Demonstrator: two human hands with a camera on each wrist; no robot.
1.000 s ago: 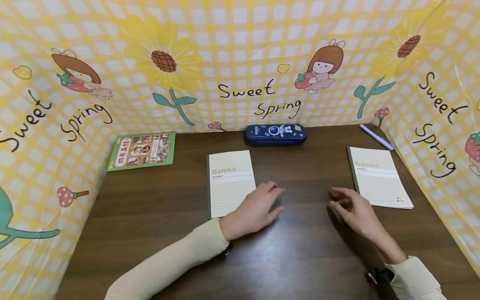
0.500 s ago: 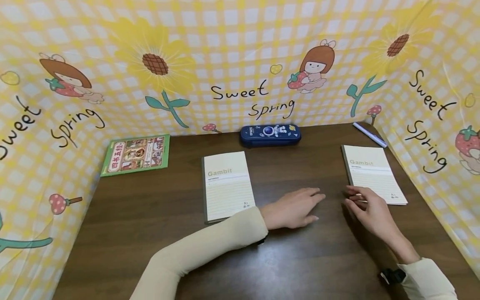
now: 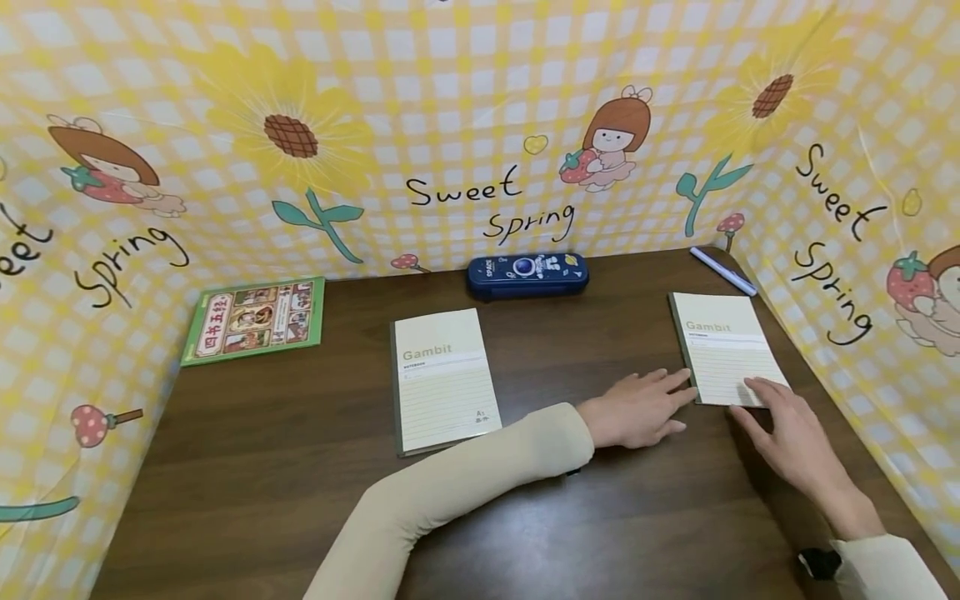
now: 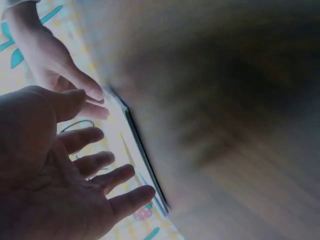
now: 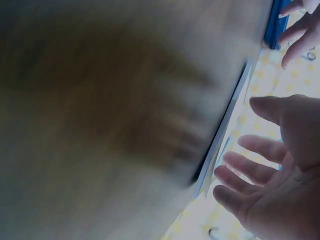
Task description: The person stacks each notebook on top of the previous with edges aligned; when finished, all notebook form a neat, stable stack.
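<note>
A cream notebook marked Gambit lies at the right of the table, its dark spine to the left. My left hand reaches across with fingers spread, the tips by that spine; whether they touch it I cannot tell. Over the notebook's lower right corner is my right hand, its fingers extended and thumb apart. In both wrist views the palms face the table, and neither hand holds anything. A second Gambit notebook lies left of centre, just beyond the left sleeve.
A dark blue pencil case stands against the back cloth wall. To its left, near the back corner, is a green-bordered book. A lavender pen lies in the right back corner. Yellow checked cloth encloses the brown table.
My left hand has moved right, away from the left notebook to the right one's spine. The right hand has shifted right, over that notebook's lower corner. The head view has turned slightly right.
</note>
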